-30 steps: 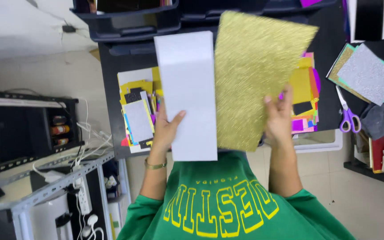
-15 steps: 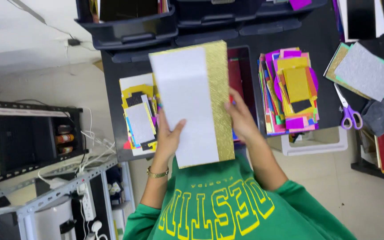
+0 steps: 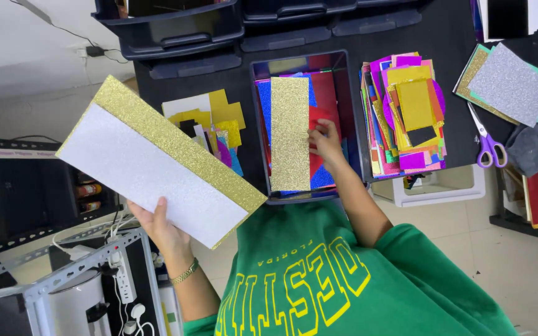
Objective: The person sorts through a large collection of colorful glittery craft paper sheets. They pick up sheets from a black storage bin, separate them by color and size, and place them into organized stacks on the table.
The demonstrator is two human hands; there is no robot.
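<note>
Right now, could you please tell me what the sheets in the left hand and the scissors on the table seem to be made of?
The sheets in the left hand look like stiff craft foam or card: the gold one has a grainy glitter finish, the white one a matte, faintly sparkling face, and they stay flat when held by one edge. The scissors show bright metal blades and glossy purple handles, probably plastic.

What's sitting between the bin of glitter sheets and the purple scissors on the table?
In the head view, a messy stack of coloured paper pieces lies on the black table between the dark bin and the purple scissors.
</note>
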